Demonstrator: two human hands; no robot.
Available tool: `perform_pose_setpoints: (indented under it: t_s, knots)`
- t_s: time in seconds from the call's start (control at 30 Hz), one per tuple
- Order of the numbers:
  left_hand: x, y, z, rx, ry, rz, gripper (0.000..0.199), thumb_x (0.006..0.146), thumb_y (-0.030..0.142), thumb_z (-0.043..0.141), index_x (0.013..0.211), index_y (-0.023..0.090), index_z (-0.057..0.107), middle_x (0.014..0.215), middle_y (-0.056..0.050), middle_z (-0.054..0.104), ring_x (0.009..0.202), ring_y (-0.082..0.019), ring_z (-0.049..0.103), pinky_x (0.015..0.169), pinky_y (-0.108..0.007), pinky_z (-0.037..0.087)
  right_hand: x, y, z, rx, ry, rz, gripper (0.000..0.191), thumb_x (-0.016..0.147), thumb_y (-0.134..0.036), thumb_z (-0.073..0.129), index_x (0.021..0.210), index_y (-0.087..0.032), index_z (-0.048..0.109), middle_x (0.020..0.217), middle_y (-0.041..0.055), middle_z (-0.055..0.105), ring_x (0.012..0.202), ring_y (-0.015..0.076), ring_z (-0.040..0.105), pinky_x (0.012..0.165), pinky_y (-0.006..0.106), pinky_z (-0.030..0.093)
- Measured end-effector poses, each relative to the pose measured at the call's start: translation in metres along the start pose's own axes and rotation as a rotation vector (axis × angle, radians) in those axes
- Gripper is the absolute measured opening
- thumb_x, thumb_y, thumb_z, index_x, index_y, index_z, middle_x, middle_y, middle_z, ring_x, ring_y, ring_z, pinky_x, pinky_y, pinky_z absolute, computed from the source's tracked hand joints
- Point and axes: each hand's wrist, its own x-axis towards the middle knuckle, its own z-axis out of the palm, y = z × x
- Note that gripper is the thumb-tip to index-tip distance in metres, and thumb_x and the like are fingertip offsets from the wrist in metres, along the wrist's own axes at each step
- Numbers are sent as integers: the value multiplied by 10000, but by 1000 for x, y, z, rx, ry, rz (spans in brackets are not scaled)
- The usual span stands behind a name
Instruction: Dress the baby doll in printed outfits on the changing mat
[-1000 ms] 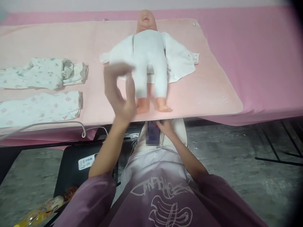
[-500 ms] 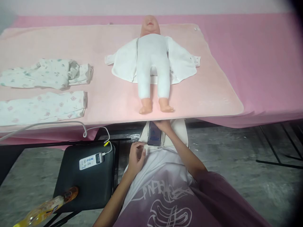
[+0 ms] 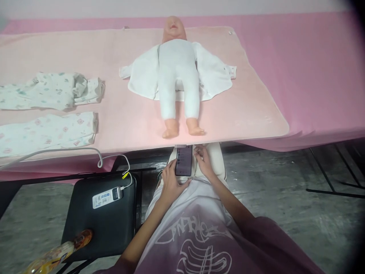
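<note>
Lying face up on the person's lap, at the near edge of the table [image 3: 313, 76], the phone [image 3: 184, 161] is sitting between both hands, probably so that either can reach it. The left hand [image 3: 170, 182] is resting along its left side, fingers close together and slightly bent, thumb spreading away near the phone's near end; it is likely steadying the phone, though I cannot tell whether it is pressing. The right hand [image 3: 203, 161] is staying just to the right, fingers curling loosely; whether the tips are meeting, I cannot tell. The phone is looking dark and slim, its screen glowing a dim purple-grey, small round icons running down the left side, the writing too small to read. Beyond, a doll [image 3: 177, 61] is lying on its back on a pale mat [image 3: 256, 106], a white jacket [image 3: 144, 76] spreading out beneath it, perhaps laid open for dressing.
</note>
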Motion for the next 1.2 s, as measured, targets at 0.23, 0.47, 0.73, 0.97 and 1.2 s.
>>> perform_pose_setpoints:
  t_s: [0.23, 0.47, 0.73, 0.97, 1.2]
  knots:
    - [6, -2, 10, 41, 23, -6, 1208, 892, 639, 885, 1806, 225, 212, 1672, -262, 462, 1521, -453, 475, 1226, -620, 394, -2, -3, 9, 90, -12, 42, 479, 999, -553, 713, 1350, -246, 605, 1118, 69, 705, 1038, 240, 707, 935, 389, 617]
    - [6, -1, 10, 52, 29, 2, 1176, 909, 606, 883, 1805, 223, 226, 1661, -252, 481, 1514, -436, 482, 1229, -599, 398, 4, -2, 17, 70, 9, 39, 417, 972, -546, 749, 1209, -255, 569, 1064, 36, 650, 885, 198, 664, 857, 352, 594]
    - [6, -1, 10, 51, 18, -12, 1160, 922, 621, 867, 1804, 219, 231, 1665, -256, 474, 1521, -442, 477, 1233, -605, 387, 5, -4, 20, 50, 32, 47, 443, 941, -573, 796, 1133, -253, 556, 1011, 18, 639, 796, 171, 606, 786, 325, 578]
    - [6, -1, 10, 40, 19, -12, 1141, 936, 627, 852, 1808, 232, 231, 1681, -248, 473, 1543, -448, 463, 1242, -610, 371, 7, -7, 22, 24, 33, 49, 439, 910, -549, 830, 1087, -262, 548, 993, 3, 608, 749, 159, 546, 740, 312, 546]
    - [5, -1, 10, 25, 18, -20, 1159, 934, 640, 848, 1819, 239, 216, 1689, -249, 471, 1551, -451, 454, 1243, -613, 372, 4, -5, 16, 43, 3, 29, 264, 1020, -487, 671, 1086, -254, 565, 1017, 36, 651, 907, 213, 652, 885, 371, 556]
